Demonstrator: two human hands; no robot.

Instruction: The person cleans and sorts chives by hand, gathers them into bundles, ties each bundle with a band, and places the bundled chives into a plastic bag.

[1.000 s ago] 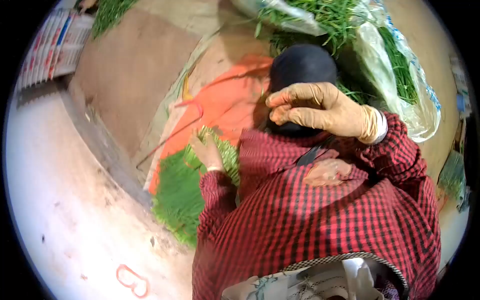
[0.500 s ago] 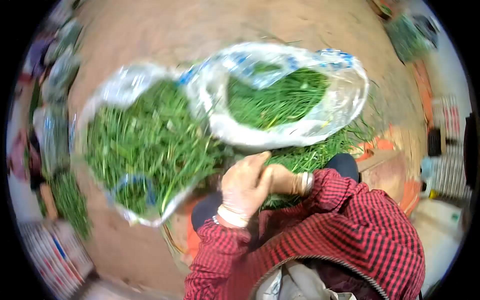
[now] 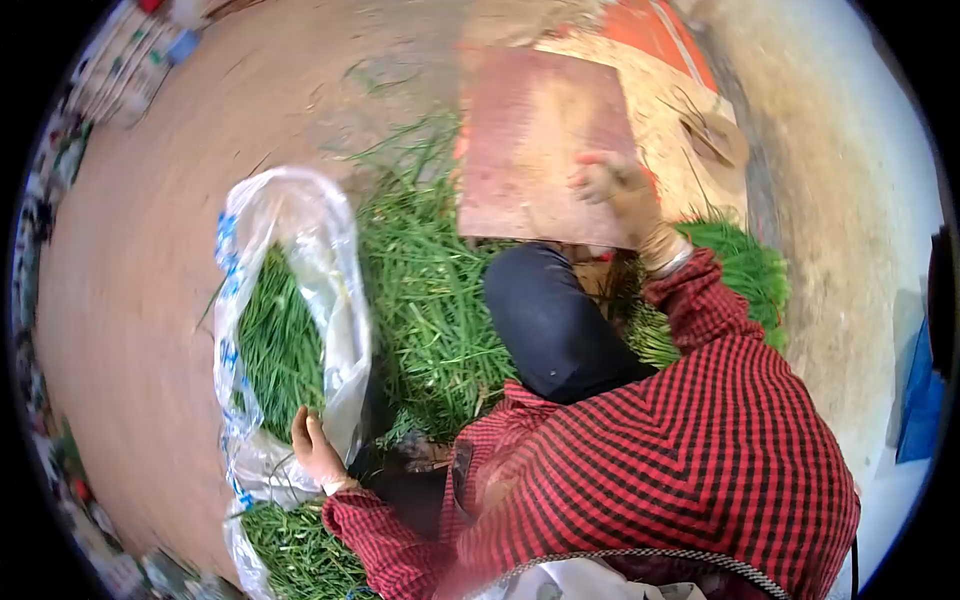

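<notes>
My left hand (image 3: 318,455), gloved, is at the near side of a clear plastic bag (image 3: 345,300). Its visible fingers are stretched out, with nothing seen in them. Long green chives (image 3: 275,340) fill the bag's opening just beyond the fingertips. My right hand (image 3: 630,205), also gloved, hovers at the right edge of a reddish board (image 3: 545,130). Motion smears its fingers, so I cannot make out how they are bent. A heap of loose green stalks (image 3: 430,300) lies between the bag and my dark-trousered knee (image 3: 550,320).
Neatly bundled chives (image 3: 745,270) lie right of my right forearm. A second bag holds cut greens (image 3: 300,545) at lower left. A brown sandal-like object (image 3: 715,138) lies near the wall (image 3: 840,200). A crate (image 3: 125,65) stands far left.
My view has swung to the right, bringing the board and bundled chives in. My hands, together before, are now apart: the left at the bag, the right over by the board.
</notes>
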